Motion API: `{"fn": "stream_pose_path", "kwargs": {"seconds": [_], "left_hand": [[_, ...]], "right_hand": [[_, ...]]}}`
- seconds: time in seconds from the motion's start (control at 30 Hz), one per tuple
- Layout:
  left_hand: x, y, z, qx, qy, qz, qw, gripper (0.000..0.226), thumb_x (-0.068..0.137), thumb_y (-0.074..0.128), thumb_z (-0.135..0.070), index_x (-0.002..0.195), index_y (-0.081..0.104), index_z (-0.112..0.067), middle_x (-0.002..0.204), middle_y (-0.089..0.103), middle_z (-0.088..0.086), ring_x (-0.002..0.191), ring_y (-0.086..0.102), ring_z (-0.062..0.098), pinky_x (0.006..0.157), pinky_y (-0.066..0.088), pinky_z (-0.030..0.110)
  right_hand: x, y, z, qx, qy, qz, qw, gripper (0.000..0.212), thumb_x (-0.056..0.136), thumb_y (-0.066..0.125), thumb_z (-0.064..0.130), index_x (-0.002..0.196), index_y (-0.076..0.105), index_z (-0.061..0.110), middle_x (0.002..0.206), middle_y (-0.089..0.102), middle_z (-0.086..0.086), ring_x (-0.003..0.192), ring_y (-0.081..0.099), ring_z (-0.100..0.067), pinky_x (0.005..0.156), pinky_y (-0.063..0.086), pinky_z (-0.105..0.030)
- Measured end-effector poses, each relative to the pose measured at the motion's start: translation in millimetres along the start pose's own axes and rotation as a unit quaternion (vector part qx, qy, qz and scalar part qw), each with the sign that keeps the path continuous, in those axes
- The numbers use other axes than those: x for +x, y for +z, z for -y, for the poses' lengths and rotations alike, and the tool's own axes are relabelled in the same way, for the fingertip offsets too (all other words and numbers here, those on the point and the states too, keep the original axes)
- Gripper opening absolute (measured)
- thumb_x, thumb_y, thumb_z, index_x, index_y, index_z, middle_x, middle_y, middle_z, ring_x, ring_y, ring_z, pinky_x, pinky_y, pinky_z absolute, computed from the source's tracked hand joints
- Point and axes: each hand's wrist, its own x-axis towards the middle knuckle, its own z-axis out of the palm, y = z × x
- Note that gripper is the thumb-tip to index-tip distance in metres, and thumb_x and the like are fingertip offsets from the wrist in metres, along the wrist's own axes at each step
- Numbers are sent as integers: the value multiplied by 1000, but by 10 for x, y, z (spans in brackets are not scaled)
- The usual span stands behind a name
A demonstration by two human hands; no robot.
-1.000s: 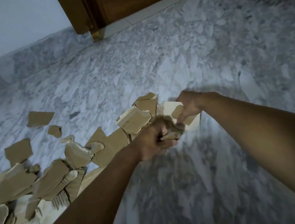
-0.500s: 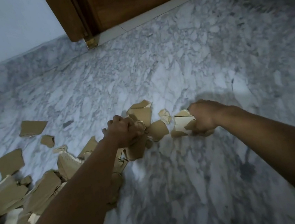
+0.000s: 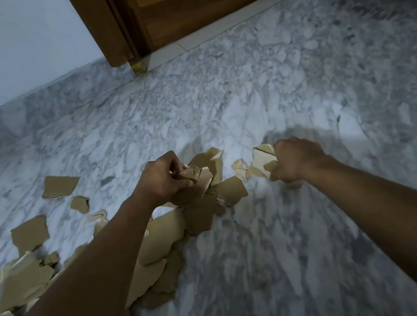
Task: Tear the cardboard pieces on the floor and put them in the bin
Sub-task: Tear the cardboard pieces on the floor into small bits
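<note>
Many cardboard pieces (image 3: 25,279): torn brown scraps heaped on the marble floor (image 3: 244,82), well out from the wooden door (image 3: 202,0) and off to its left, overlapping one another and running under the left forearm.
Lone flat piece (image 3: 59,185): lies by itself on the floor, nearer the door than the heap and apart from it.
Left hand (image 3: 162,181): knuckles up, fingers curled tight round a crumpled piece (image 3: 190,174), out in front of the door's left post.
Crumpled piece: brown, pokes out of the fist on the side facing the other hand, above more scraps lying flat beneath it.
Small scrap (image 3: 240,169): pale, on the floor between the two hands, straight out from the door; it seems to touch neither hand.
Pale piece (image 3: 264,155): ragged-edged, with a crack across its upper part, held clear of the crumpled piece.
Right hand (image 3: 297,160): back of the hand up, fingers closed on the pale piece, out from the door's middle and well apart from the left hand.
Floor on the right: grey-white marble running up to the door's pale sill.
</note>
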Motion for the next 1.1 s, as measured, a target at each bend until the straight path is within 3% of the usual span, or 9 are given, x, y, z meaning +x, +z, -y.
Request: {"fn": "stream_pose_path", "kwargs": {"seconds": [0.17, 0.27, 0.37, 0.53, 0.67, 0.77, 0.87, 0.97, 1.1], "left_hand": [[62, -36, -36, 61, -4, 56, 997, 48, 72, 87, -30, 112, 63, -20, 87, 66, -6, 84, 61, 12, 72, 43, 23], [-2, 86, 37, 145, 5, 107, 984, 38, 75, 83, -37, 101, 72, -10, 96, 70, 6, 87, 60, 18, 69, 45, 26], [-27, 152, 63, 147, -19, 133, 980, 47, 72, 83, -47, 102, 67, -14, 99, 65, 4, 93, 59, 20, 75, 48, 32], [211, -62, -246, 88, 9, 120, 989, 36, 71, 83, -48, 91, 67, -23, 89, 68, -2, 86, 63, 15, 65, 42, 23], [405, 174, -329, 182, 43, 164, 969, 62, 76, 78, -49, 126, 59, -16, 124, 56, 7, 113, 55, 25, 87, 44, 31], [424, 431, -256, 173, 39, 167, 970, 82, 81, 74, -50, 150, 32, -36, 146, 45, 6, 130, 45, 29, 105, 41, 42], [400, 527, -182, 168, 34, 102, 980, 82, 78, 72, -56, 147, 27, -50, 131, 48, 7, 121, 48, 30, 99, 44, 50], [302, 513, -177, 133, 61, 97, 984, 77, 80, 75, -49, 146, 39, -32, 112, 50, 9, 106, 54, 30, 87, 44, 36], [239, 234, -159, 39, 31, 64, 997, 55, 78, 80, -39, 117, 50, -14, 97, 59, 4, 89, 56, 24, 71, 38, 30]], "right_hand": [[-68, 262, -11, 53, -5, -29, 998, 50, 86, 69, 49, 123, 60, 16, 118, 64, -10, 104, 63, -30, 76, 44, -33], [-67, 298, -43, 79, -1, -28, 997, 52, 85, 69, 51, 120, 61, 14, 118, 63, -10, 104, 62, -30, 75, 42, -31], [-49, 299, -87, 77, -6, -14, 997, 57, 83, 69, 55, 121, 59, 13, 119, 63, -12, 106, 61, -30, 74, 42, -31], [45, 111, -172, 169, 10, -51, 984, 51, 79, 72, 53, 116, 65, 20, 114, 67, -10, 103, 64, -32, 76, 49, -33], [71, 218, -132, 128, 34, 3, 991, 60, 79, 71, 54, 125, 59, 18, 121, 65, -12, 107, 63, -32, 82, 50, -34], [51, 320, -124, 140, 48, -36, 988, 54, 79, 71, 52, 121, 62, 19, 116, 67, -11, 105, 64, -32, 85, 51, -37], [105, 353, -133, 141, 53, -54, 987, 51, 80, 70, 51, 119, 63, 19, 114, 67, -10, 105, 64, -32, 86, 51, -38], [220, 286, -183, 200, 70, -5, 977, 63, 73, 77, 51, 122, 61, 16, 118, 66, -10, 108, 64, -30, 84, 51, -33], [356, 100, -163, 365, 5, 63, 929, 64, 57, 92, 48, 111, 72, 21, 110, 73, 2, 101, 68, -18, 92, 56, -38]]}}
